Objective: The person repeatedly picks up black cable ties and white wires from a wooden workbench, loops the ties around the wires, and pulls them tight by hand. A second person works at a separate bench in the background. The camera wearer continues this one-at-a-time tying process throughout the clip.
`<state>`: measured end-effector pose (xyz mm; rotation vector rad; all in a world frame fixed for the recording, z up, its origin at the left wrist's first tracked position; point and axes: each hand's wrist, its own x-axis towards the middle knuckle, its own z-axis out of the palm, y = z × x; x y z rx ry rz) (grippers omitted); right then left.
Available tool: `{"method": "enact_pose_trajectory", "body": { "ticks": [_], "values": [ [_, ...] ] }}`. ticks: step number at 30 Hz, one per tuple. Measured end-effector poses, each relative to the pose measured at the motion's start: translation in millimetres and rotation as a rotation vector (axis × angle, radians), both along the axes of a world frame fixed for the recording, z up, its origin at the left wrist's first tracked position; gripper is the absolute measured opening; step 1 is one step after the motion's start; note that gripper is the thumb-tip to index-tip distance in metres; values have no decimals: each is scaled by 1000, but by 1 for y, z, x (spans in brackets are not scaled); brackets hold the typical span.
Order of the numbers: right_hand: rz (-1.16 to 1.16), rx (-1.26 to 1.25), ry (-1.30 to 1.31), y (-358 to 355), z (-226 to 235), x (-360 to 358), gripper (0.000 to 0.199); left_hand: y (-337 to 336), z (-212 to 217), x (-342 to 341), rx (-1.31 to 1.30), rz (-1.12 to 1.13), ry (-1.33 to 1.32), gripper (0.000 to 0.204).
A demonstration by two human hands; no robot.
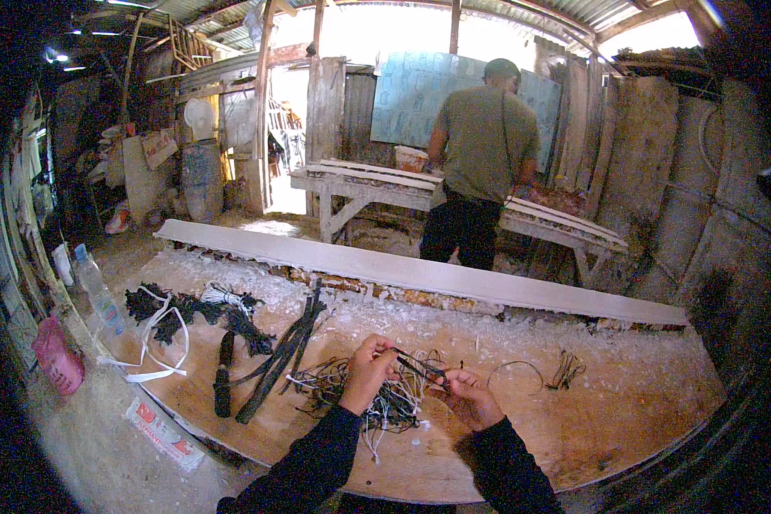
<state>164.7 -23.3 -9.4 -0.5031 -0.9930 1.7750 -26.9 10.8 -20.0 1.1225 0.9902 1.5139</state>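
My left hand (372, 373) and my right hand (469, 399) are close together over the middle of a plywood table (625, 411). Both are closed, pinching a thin black strip (418, 367) stretched between them. Just below lies a tangled pile of black and white cords (325, 383), partly hidden by my left hand and wrist. To its left are several long flat black strips (283, 364) and a short, dark, thick rod (224, 374). Right of my right hand, a small bunch of dark cord (567, 370) sits beside a thin loop (516, 377).
A long white-coated board (420, 270) runs along the table's far side, with pale crumbs before it. Black string bundles (247, 331), a white strap (158, 374) and a plastic bottle (99, 289) lie left. Beyond, a person (487, 128) stands at a wooden bench (351, 190), back turned.
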Motion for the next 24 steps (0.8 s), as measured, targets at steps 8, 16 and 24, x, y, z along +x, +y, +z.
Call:
{"method": "enact_pose_trajectory", "body": {
  "ticks": [8,16,24],
  "values": [
    [-35,101,-41,5,-11,3,13,-1,0,-1,42,-99,208,10],
    [-202,232,-311,11,-2,-1,13,-8,4,6,250,-76,463,9],
    [-467,307,-536,10,-1,-9,17,-9,-3,11,302,-181,505,15]
  ]
}}
